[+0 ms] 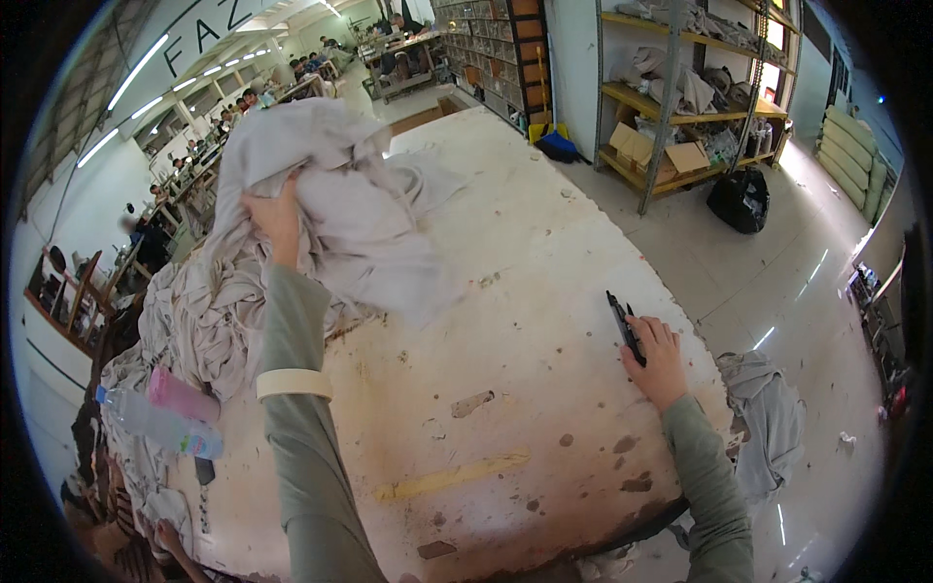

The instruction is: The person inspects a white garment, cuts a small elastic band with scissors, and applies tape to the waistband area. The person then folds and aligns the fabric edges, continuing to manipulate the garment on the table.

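Light grey cloth is bunched up at the far left of the worktable, its right part blurred by motion. My left hand grips a raised fold of it, the fingers partly hidden in the fabric. At the table's right side my right hand rests low over the surface. Its fingers close around a slim black tool with two narrow tips; the hand covers part of it, and I cannot tell its exact kind. More of the grey cloth lies heaped along the left edge, beside my left forearm.
A clear water bottle and a pink bottle lie by the left edge of the stained worktable. Another person's hand shows at lower left. Grey cloth hangs off the right side. Shelves stand beyond.
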Motion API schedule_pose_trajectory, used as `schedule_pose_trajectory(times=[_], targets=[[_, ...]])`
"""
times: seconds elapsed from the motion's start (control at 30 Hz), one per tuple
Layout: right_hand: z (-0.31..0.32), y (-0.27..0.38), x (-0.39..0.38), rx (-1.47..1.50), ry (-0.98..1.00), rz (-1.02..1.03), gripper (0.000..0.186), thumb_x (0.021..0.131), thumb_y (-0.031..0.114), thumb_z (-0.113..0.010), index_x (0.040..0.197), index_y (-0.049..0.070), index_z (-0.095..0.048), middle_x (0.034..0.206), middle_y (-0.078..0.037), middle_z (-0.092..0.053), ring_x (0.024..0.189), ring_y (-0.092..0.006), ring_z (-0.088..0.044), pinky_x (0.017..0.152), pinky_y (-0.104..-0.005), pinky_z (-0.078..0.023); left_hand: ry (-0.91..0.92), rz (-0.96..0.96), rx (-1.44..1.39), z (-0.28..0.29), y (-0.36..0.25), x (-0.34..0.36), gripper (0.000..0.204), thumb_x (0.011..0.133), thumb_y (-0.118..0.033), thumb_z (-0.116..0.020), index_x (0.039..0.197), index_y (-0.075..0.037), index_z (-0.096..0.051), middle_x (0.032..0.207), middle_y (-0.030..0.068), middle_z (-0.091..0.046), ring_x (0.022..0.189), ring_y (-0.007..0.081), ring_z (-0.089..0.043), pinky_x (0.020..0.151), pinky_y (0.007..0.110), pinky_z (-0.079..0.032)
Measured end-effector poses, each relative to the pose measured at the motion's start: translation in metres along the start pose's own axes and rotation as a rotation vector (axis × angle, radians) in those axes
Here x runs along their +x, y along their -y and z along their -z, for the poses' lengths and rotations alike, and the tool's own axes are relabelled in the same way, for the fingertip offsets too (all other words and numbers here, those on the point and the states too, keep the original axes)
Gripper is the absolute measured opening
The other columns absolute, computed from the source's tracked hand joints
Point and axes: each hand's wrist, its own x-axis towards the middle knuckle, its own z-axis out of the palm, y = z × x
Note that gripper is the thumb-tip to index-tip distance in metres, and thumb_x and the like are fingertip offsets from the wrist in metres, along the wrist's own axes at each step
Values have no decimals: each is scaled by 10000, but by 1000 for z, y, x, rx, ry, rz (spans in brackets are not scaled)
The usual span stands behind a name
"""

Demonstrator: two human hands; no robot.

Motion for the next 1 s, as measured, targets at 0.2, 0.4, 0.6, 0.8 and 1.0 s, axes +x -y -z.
schedule_pose_trajectory(times=[0.2, 0.4, 0.6, 0.8, 1.0], targets=[[0, 2, 2, -12, -36, 17, 472, 792, 190, -633, 1237, 99, -503, 1129, -99, -510, 1024, -289, -488, 895, -418, -360, 1123, -76, 54, 30, 53, -56, 433, 797, -310, -639, 1095, 4, -617, 881, 198, -661, 854, 333, -636, 775, 422, -467], [-2, -1, 1, 22, -20, 20, 473, 803, 194, -634, 1247, 108, -498, 1137, -96, -515, 1039, -281, -491, 886, -412, -361, 767, 148, -206, 35, 48, -53, 336, 878, -197, -487, 1125, 15, -570, 920, 206, -644, 852, 280, -638, 718, 423, -483], [-1, -1, 0, 33, -35, 38, 513, 821, 234, -641, 1290, 117, -470, 1170, -100, -513, 1084, -284, -484, 911, -415, -350, 378, 171, -1039, 155, -82, 104, 290, 901, -129, -363, 1086, 2, -544, 1046, 107, -601, 943, 208, -581, 818, 346, -477], [2, 6, -6, -147, -236, 171, 472, 886, 284, -586, 1307, 113, -460, 1222, -101, -500, 1163, -289, -449, 998, -442, -276, 996, -1066, -354, 284, -133, 11, 355, 909, -189, -429, 1220, -24, -474, 1147, 138, -477, 1037, 285, -466, 942, 402, -341], [8, 60, -3, 152, -196, 185, 452, 919, 288, -550, 1311, 87, -454, 1239, -107, -484, 1154, -304, -454, 1009, -424, -301, 1969, -497, -193, 393, -124, -164, 520, 883, -202, -545, 1365, -70, -402, 1240, 188, -534, 1149, 340, -512, 990, 410, -387]])
